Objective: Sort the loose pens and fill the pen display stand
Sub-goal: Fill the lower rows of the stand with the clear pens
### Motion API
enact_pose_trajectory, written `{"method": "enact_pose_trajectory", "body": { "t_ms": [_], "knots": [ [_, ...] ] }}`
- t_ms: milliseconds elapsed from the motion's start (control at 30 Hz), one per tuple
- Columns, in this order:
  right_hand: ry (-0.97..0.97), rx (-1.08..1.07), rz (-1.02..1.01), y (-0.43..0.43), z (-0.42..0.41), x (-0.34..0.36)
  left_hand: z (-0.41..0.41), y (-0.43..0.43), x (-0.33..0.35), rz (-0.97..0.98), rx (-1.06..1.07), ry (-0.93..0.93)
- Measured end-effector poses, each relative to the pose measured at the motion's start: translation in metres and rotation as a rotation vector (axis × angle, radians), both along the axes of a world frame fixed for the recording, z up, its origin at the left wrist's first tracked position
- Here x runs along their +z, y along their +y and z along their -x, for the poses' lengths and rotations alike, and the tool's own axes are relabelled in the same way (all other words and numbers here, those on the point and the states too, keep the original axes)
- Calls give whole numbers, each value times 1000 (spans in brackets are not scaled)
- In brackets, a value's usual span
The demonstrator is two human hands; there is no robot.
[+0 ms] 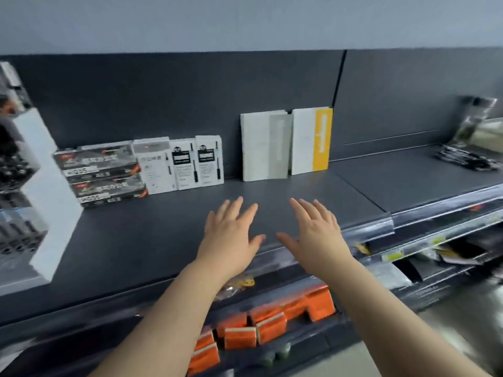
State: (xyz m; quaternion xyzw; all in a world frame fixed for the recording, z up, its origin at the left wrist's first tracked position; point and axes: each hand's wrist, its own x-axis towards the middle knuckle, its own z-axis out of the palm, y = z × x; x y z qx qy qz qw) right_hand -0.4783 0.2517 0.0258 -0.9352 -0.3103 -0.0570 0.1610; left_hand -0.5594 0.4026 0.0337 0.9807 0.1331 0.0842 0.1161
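Both hands are held out, palms down, over the bare middle of the dark shelf (152, 240). The left hand (231, 235) and the right hand (315, 235) lie side by side. The fingers of both are straight and spread, holding nothing. Whether the palms touch the shelf cannot be told.

A white tiered stand (46, 186) with dark items in its slots stands at the left edge of the view; it is judged to be the pen display stand. A blurred heap of dark pens (465, 160) lies on the shelf far to the right, well apart from both hands. Stacked pen boxes (100, 172) and upright white cartons (264, 145) line the back wall. Orange packs (272, 322) sit on a lower tier.

Judgement: the task is at its start, with no pen in hand and sorting not begun. The next move calls for a reach to the right to gather the loose pens, then a carry across to the stand.
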Motion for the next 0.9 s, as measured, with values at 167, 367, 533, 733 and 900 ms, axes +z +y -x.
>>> {"method": "enact_pose_trajectory", "body": {
  "t_ms": [167,367,533,733,900],
  "knots": [
    [-22,-55,27,-103,-72,8,-78,-94,2,-8,-27,9],
    [-2,-114,59,-185,-148,1,-162,-172,-1,-2,-68,52],
    [33,-152,79,-222,-223,-11,-243,-212,-10,29,-111,57],
    [59,-221,137,-260,-323,-24,-357,-252,-24,100,-184,59],
    [93,-297,124,-300,-396,-25,-435,-288,-21,163,-239,96]
  ]
}}
